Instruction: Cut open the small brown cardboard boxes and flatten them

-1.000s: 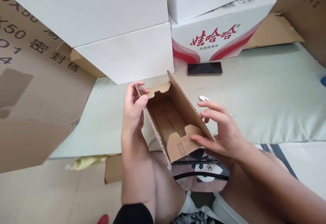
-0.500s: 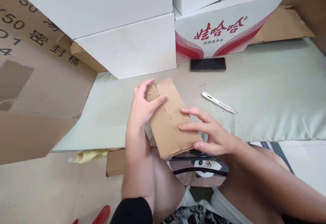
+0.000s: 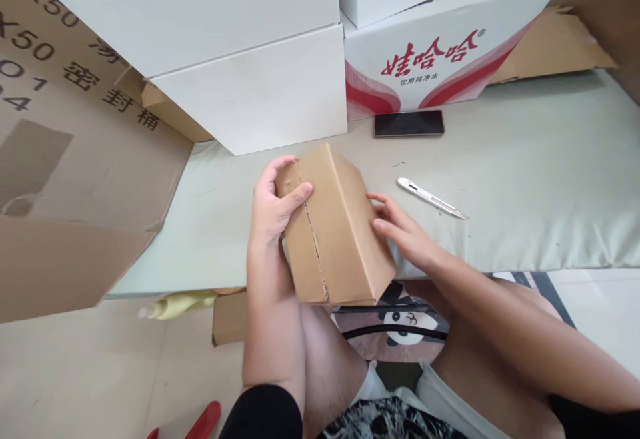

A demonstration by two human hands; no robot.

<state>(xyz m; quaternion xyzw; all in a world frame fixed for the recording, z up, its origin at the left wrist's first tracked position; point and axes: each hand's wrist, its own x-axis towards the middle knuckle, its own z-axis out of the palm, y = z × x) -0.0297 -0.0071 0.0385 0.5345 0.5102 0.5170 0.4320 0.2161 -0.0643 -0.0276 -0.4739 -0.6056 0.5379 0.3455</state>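
A small brown cardboard box (image 3: 327,232) is held tilted over the front of the cloth-covered bench, with a seam running along its upper face. My left hand (image 3: 277,199) grips its left side, thumb on the top face and fingers round the far end. Against the right side face rests my right hand (image 3: 400,226), its fingers partly bent and touching the cardboard; some fingertips are hidden. A white utility knife (image 3: 431,198) lies to the right of the box, its blade pointing right.
Large white boxes (image 3: 250,92) stand behind, beside a red-and-white printed carton (image 3: 435,66). In front of that carton lies a black phone (image 3: 409,123). A big brown carton (image 3: 90,179) rises at left. Below the bench edge are a yellow bottle (image 3: 183,306) and another cardboard box (image 3: 230,319).
The box has been rolled leftward, so its right side face now shows. My right hand has moved from the top face to that side, while my left hand keeps its grip.
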